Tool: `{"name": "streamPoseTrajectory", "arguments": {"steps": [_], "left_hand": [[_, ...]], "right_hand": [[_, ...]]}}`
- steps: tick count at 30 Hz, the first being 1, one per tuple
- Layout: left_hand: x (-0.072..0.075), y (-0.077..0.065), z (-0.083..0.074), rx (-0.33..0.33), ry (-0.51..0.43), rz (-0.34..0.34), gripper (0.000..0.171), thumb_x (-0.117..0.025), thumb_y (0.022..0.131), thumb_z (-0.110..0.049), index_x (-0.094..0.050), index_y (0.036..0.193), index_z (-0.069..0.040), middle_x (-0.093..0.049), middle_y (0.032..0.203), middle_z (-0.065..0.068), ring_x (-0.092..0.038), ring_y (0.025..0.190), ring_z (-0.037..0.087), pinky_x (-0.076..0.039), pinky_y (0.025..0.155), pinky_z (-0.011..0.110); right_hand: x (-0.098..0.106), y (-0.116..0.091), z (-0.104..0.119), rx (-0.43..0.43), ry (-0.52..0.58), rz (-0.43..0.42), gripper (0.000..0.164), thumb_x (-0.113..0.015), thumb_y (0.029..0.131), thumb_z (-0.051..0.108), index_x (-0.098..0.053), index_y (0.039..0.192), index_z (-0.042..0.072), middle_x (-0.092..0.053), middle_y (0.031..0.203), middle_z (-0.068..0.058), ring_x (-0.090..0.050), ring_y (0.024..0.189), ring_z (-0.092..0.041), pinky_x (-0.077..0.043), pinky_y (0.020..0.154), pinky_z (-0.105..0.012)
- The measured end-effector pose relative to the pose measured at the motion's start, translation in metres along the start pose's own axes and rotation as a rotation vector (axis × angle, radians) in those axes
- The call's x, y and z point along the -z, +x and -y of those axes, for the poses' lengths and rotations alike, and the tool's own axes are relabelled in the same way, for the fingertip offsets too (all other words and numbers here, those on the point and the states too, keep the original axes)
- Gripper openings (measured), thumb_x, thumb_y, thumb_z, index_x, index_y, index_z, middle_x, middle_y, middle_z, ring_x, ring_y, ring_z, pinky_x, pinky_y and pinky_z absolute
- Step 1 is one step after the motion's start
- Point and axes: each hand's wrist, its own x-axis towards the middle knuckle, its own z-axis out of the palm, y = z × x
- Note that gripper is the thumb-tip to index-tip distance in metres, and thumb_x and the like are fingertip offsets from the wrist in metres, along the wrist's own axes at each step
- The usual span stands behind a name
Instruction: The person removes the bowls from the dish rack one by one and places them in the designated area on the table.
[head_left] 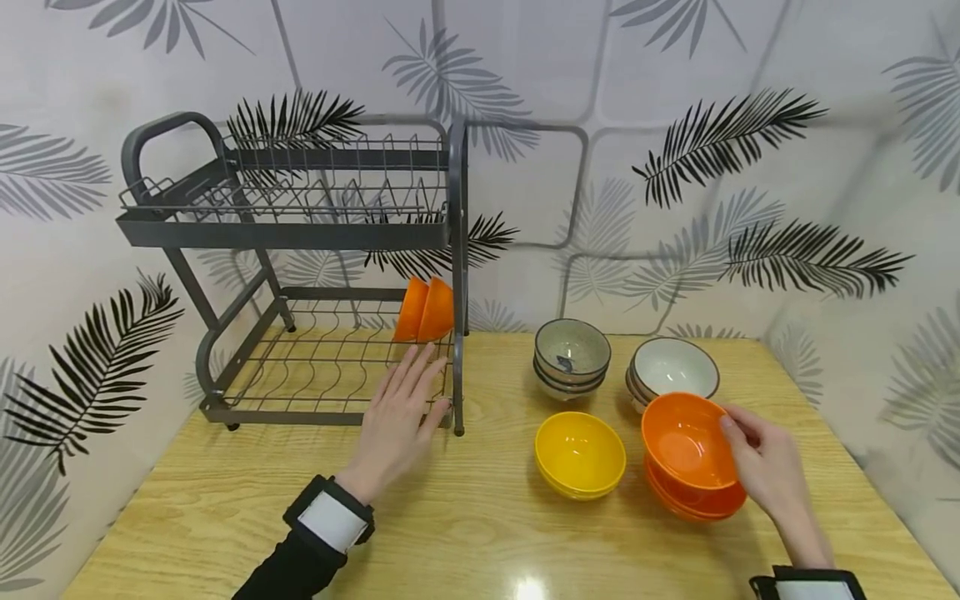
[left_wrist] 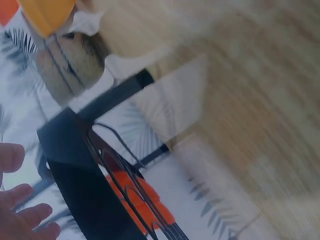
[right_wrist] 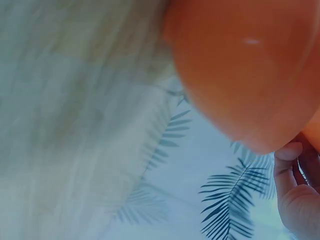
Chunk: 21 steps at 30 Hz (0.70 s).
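My right hand (head_left: 768, 462) pinches the right rim of an orange bowl (head_left: 686, 433), tilted above other stacked orange bowls (head_left: 693, 507) at the right of the table. In the right wrist view, thumb and fingers meet at the edge of the bowl (right_wrist: 245, 75). My left hand (head_left: 397, 421) reaches over the front rail of the dish rack (head_left: 330, 417), fingers spread and holding nothing. Just beyond those fingertips, two orange bowls (head_left: 425, 310) stand on edge side by side at the right end of the lower tier.
Left of the orange stack sit yellow bowls (head_left: 580, 454). Behind them are stacked grey patterned bowls (head_left: 572, 354) and white-lined bowls (head_left: 675, 367). The rack's upper wire tier (head_left: 300, 200) overhangs the lower one. A leaf-patterned wall (head_left: 525, 208) stands behind the wooden table (head_left: 480, 542).
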Motion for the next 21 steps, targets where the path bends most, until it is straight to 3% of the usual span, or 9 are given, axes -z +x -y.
{"name": "streamPoseTrajectory", "arguments": {"steps": [2, 4, 7, 16, 21], "left_hand": [[0.000, 0.004, 0.004, 0.033, -0.022, -0.014, 0.051, -0.058, 0.102, -0.027, -0.046, 0.149, -0.008, -0.037, 0.162, 0.012, -0.031, 0.153, 0.034, -0.029, 0.123, 0.057], [0.000, 0.007, 0.008, 0.062, -0.044, -0.032, 0.052, -0.058, 0.102, -0.026, -0.045, 0.149, -0.007, -0.037, 0.162, 0.014, -0.030, 0.153, 0.036, -0.029, 0.122, 0.060], [0.000, 0.011, 0.013, 0.120, -0.098, -0.034, 0.053, -0.056, 0.103, -0.026, -0.043, 0.151, -0.007, -0.035, 0.163, 0.015, -0.026, 0.154, 0.036, -0.027, 0.121, 0.063], [-0.004, 0.025, 0.027, 0.257, -0.268, -0.037, 0.056, -0.051, 0.105, -0.025, -0.035, 0.154, -0.002, -0.028, 0.165, 0.020, -0.023, 0.154, 0.041, -0.021, 0.123, 0.064], [-0.004, 0.036, 0.035, 0.356, -0.377, -0.028, 0.058, -0.050, 0.106, -0.025, -0.031, 0.155, -0.003, -0.028, 0.164, 0.021, -0.028, 0.151, 0.041, -0.025, 0.123, 0.061]], "right_hand": [[0.001, -0.001, -0.004, -0.003, -0.022, -0.017, 0.031, -0.054, 0.102, 0.007, -0.064, 0.122, -0.014, -0.068, 0.111, -0.036, -0.070, 0.086, -0.019, -0.034, 0.066, 0.005], [0.000, -0.002, -0.008, 0.000, -0.037, -0.034, 0.029, -0.055, 0.101, 0.005, -0.065, 0.120, -0.015, -0.069, 0.109, -0.037, -0.068, 0.090, -0.044, -0.032, 0.064, 0.005], [-0.002, -0.004, -0.013, 0.011, -0.058, -0.056, 0.028, -0.056, 0.099, 0.002, -0.065, 0.118, -0.016, -0.069, 0.106, -0.037, -0.068, 0.088, -0.047, -0.033, 0.062, 0.004], [-0.009, -0.008, -0.016, -0.024, -0.074, -0.086, 0.027, -0.056, 0.098, -0.001, -0.065, 0.118, -0.017, -0.069, 0.105, -0.038, -0.069, 0.086, -0.046, -0.035, 0.059, 0.001], [-0.009, -0.007, -0.018, -0.012, -0.111, -0.069, 0.025, -0.058, 0.095, -0.001, -0.068, 0.112, -0.017, -0.070, 0.100, -0.037, -0.069, 0.081, -0.043, -0.040, 0.055, -0.007]]}}
